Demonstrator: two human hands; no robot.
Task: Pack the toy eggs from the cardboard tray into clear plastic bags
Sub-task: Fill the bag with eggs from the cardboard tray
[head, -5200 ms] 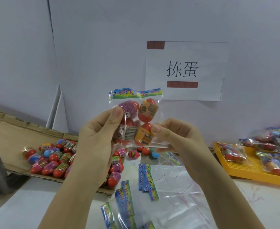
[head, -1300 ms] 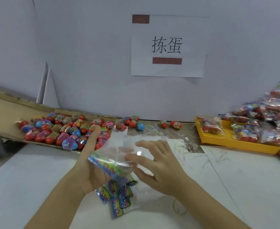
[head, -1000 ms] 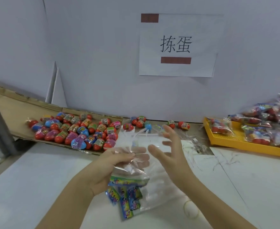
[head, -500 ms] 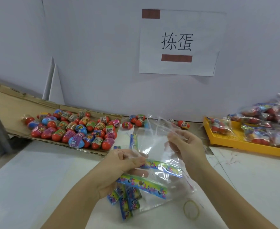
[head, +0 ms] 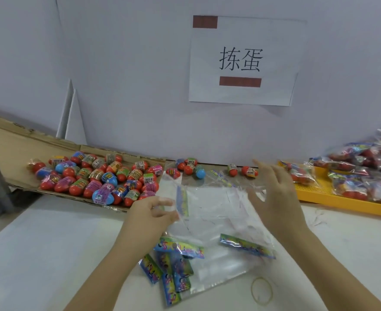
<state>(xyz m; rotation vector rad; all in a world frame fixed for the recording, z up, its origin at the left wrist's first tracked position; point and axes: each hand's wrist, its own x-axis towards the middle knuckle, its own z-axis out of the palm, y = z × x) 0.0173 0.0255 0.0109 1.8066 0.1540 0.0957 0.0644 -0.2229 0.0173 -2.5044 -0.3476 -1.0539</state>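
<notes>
The toy eggs [head: 99, 176] have glossy red lower halves and tops in blue, pink, purple, green or orange, each ringed by a printed label band, and the cardboard tray [head: 9, 144] under them is plain brown. The clear plastic bags [head: 209, 205] are colourless except for header strips printed in a busy mix of blue, green, yellow and pink. The yellow tray [head: 315, 194] carries a fine grid pattern, the sign [head: 241, 61] is white with black characters and two brown-red bars, the table [head: 50, 254] is white, and the rubber band [head: 252, 289] is dull yellow.

The toy eggs [head: 99, 178] were glossy plastic on a matt, rough cardboard tray [head: 9, 149]; the clear plastic bags [head: 216, 212] looked thin, shiny and crinkled.
</notes>
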